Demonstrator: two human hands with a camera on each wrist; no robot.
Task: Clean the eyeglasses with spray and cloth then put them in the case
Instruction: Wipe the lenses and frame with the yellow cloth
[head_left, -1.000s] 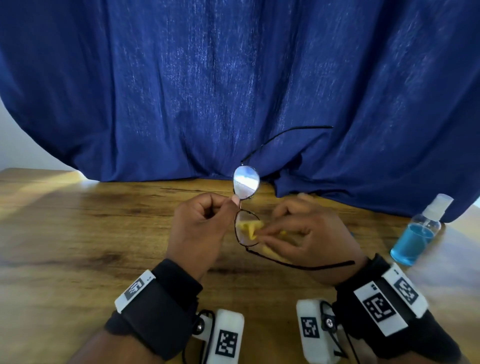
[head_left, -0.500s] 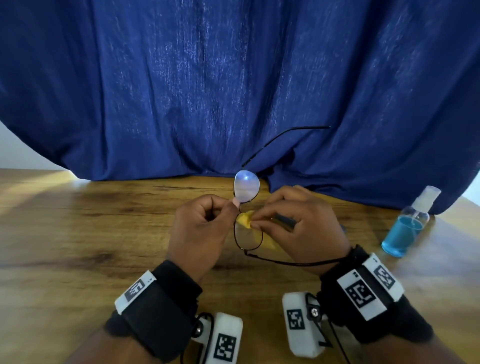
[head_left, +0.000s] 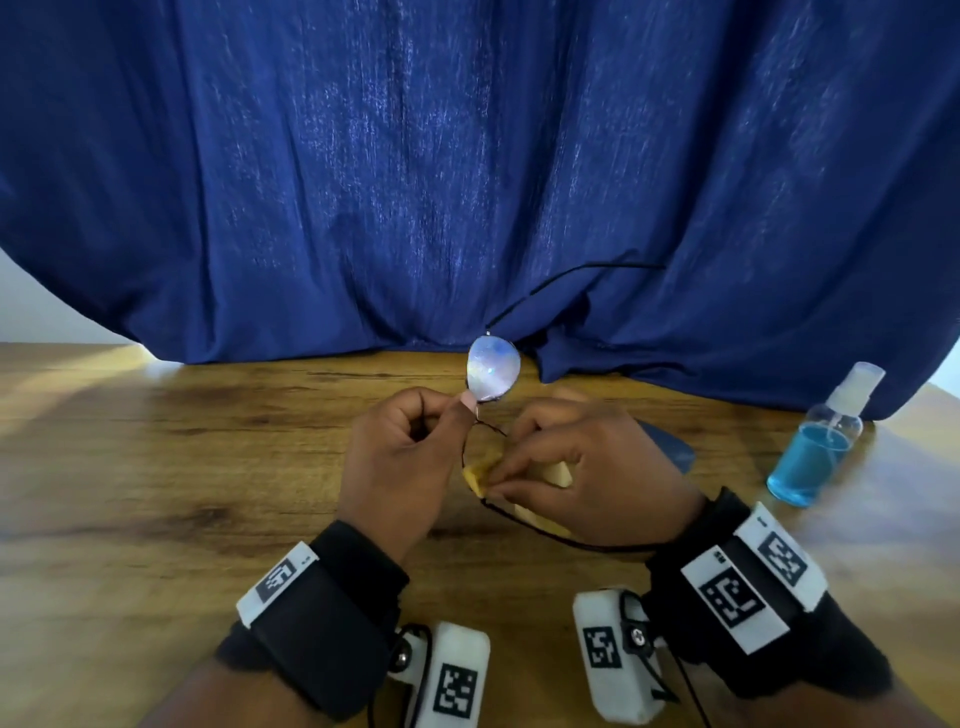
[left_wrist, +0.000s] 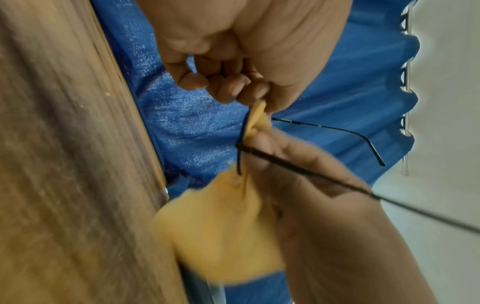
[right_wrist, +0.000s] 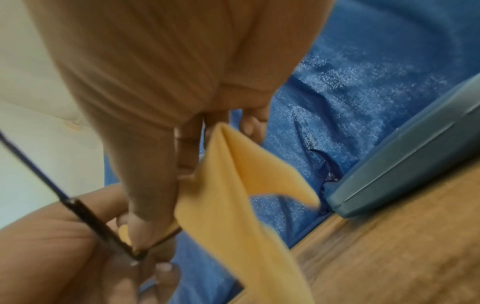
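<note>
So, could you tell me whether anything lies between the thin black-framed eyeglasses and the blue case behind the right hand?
Only the right hand itself, pinching the yellow cloth on the eyeglasses; the blue case lies on the table just behind it.

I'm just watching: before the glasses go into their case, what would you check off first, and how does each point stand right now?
1. Glasses held securely: ok. The left hand pinches the eyeglasses at the bridge.
2. Cloth on the lens: ok. The right hand pinches the yellow cloth around the lower lens.
3. Both lenses wiped: cannot tell. The upper lens shows only glare.
4. Temples folded: not ok. Both arms stick out open.
5. Case ready: cannot tell. The blue case lies on the table behind the right hand, mostly hidden.
6. Spray bottle out of the way: ok. It stands upright to the right.
</note>
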